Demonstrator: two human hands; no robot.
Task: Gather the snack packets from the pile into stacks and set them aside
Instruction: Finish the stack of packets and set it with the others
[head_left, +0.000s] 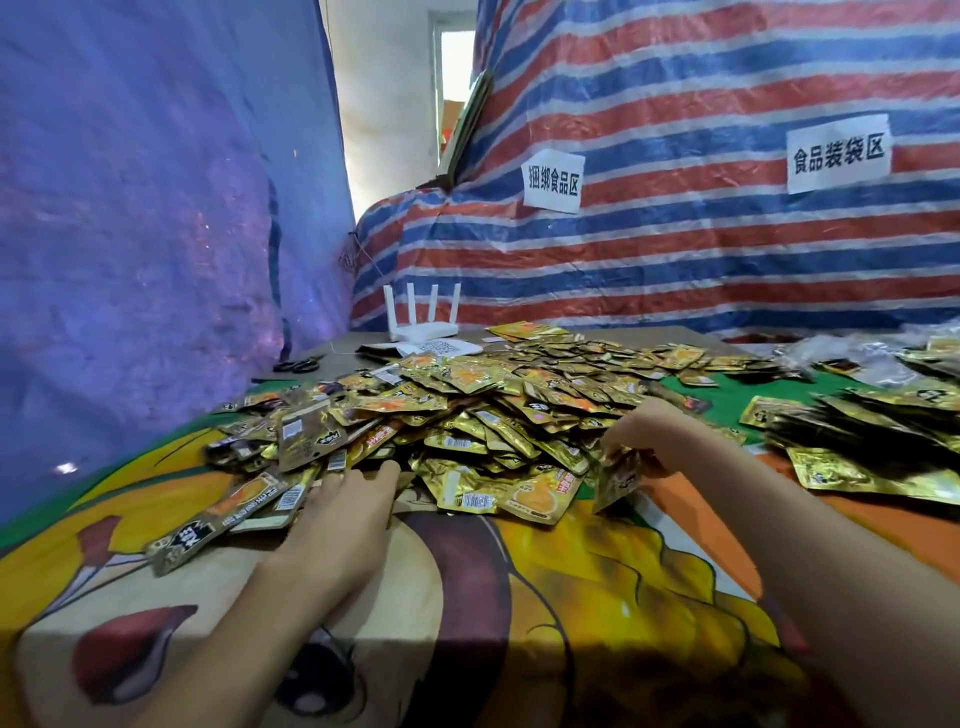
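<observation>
**Inspector:** Surroundings, largest first?

**Clerk:** A striped tarpaulin (675, 249) backs the work surface, and two paper signs (550, 182) are fixed to it. A printed cloth (571, 597) covers the table.

**Inspector:** The goods?

**Clerk:** The pile (467, 410) of gold snack packets lies mid-table, loose and overlapping. The stacked packets (872, 431) lie well apart to the right in fanned rows. They are probably kept there so that sorted stock does not mix with unsorted.

**Inspector:** The hands?

**Clerk:** The left hand (348, 514) lies flat on the cloth with its fingers straight and their tips touching the pile's near edge. It holds nothing and looks placed to draw packets in. The right hand (654, 436) pinches a bunch of packets (618, 480) that stands on edge on the cloth, probably to square the lower edges.

**Inspector:** Progress?

**Clerk:** Judged early, since most of the packets remain in the pile.

**Inspector:** Small items?

**Clerk:** A router (423, 325) and scissors (296, 365) sit at the far left, clear of the work.

**Inspector:** What cannot be verified?

**Clerk:** The number of packets in the bunch cannot be told, and some of the right fingertips are hidden behind it. The frame's right edge cuts off the stacked packets. The far packets are too blurred to read.
</observation>
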